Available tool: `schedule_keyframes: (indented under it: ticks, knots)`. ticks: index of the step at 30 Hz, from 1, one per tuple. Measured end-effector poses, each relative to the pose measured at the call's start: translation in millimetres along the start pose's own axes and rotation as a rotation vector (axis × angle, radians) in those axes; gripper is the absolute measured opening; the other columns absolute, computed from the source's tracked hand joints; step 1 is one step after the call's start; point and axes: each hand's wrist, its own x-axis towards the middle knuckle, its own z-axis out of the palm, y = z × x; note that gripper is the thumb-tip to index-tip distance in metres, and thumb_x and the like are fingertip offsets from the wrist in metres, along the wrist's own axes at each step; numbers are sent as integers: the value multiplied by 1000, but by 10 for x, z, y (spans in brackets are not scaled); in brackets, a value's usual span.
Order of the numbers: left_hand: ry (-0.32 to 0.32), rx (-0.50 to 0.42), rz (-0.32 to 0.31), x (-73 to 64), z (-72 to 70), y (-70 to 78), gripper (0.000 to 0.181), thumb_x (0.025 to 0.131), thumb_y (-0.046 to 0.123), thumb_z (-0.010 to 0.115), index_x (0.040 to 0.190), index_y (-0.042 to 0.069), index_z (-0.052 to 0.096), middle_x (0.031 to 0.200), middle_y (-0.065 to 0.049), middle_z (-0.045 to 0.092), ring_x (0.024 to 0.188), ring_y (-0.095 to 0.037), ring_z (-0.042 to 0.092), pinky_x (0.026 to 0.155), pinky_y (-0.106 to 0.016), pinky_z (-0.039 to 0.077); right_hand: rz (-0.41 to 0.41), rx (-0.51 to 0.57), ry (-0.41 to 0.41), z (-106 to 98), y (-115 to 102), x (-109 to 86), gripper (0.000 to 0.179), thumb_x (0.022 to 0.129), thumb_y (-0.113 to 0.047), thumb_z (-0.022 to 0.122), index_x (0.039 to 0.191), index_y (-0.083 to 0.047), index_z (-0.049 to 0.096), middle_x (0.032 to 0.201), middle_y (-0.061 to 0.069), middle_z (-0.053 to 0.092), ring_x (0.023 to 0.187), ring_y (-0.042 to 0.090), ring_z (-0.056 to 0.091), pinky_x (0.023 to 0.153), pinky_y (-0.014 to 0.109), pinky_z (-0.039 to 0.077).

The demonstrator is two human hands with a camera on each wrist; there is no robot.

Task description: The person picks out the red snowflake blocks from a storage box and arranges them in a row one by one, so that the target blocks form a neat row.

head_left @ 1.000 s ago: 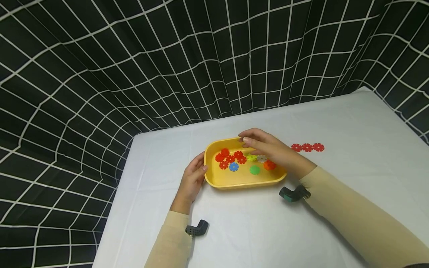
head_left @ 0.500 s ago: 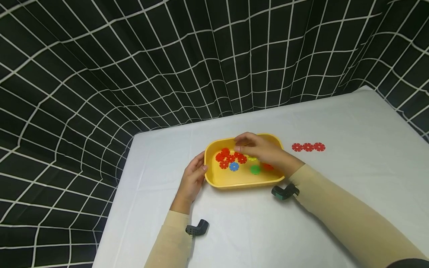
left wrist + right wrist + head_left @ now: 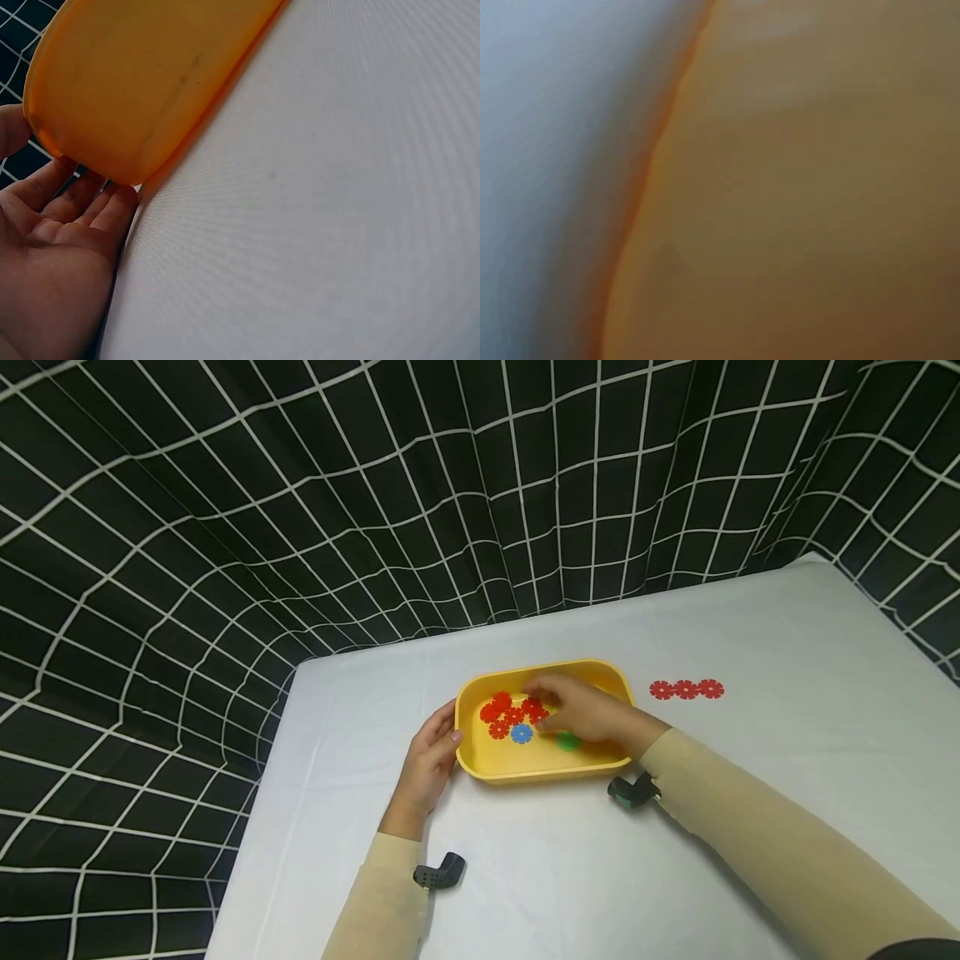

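A yellow plastic tray (image 3: 547, 772) stands on the white table, with several flower-shaped plastic discs inside. Red discs (image 3: 498, 728) cluster at its left, near a blue disc (image 3: 521, 733), and a green disc (image 3: 568, 741) lies partly under my right hand. At the tray's left end, my left hand (image 3: 429, 762) holds the wall between thumb and fingers; the left wrist view shows the fingertips (image 3: 120, 196) against it. Inside the tray is my right hand (image 3: 585, 710), thumb and fingers spread apart around the rightmost red discs. The right wrist view is blurred, showing just tray and cloth.
Three red discs (image 3: 686, 690) joined in a row lie on the white tablecloth (image 3: 570, 860) to the right of the tray. Behind the table hangs a black curtain with a white grid (image 3: 420, 510). Each wrist carries a small dark camera.
My right hand has moved left and down into the tray, from above its far right part to the red discs. My left hand has stayed on the tray's end.
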Motion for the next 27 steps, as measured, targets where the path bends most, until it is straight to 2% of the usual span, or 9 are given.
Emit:
schedule_keyframes:
  ticks: [5, 10, 17, 27]
  knots:
    - [3, 12, 1, -13, 7, 24, 56, 108, 3, 53, 163, -5, 42, 168, -18, 43, 154, -33, 42, 121, -39, 40, -4, -123, 1, 56, -12, 31, 57, 98, 2, 77, 152, -6, 62, 152, 12, 59, 140, 36, 50, 121, 55, 41]
    - [4, 14, 2, -18, 7, 29, 57, 108, 3, 53, 163, -5, 43, 167, -18, 44, 154, -32, 42, 121, -39, 41, -36, -266, 8, 107, -50, 40, 46, 98, 7, 74, 141, -7, 68, 141, 11, 62, 135, 34, 50, 119, 51, 44]
    - [1, 7, 2, -20, 1, 13, 56, 108, 3, 53, 162, -5, 43, 167, -18, 45, 154, -32, 42, 121, -39, 40, -31, -273, 24, 123, -75, 31, 35, 97, 8, 74, 129, -5, 71, 117, 7, 61, 113, 29, 56, 105, 42, 53]
    - [-2, 4, 1, -13, 9, 17, 55, 108, 2, 52, 162, -5, 43, 167, -18, 44, 154, -33, 42, 121, -41, 40, -54, -298, 5, 145, -60, 45, 36, 96, -5, 83, 131, -9, 74, 123, 3, 63, 119, 26, 54, 107, 40, 52]
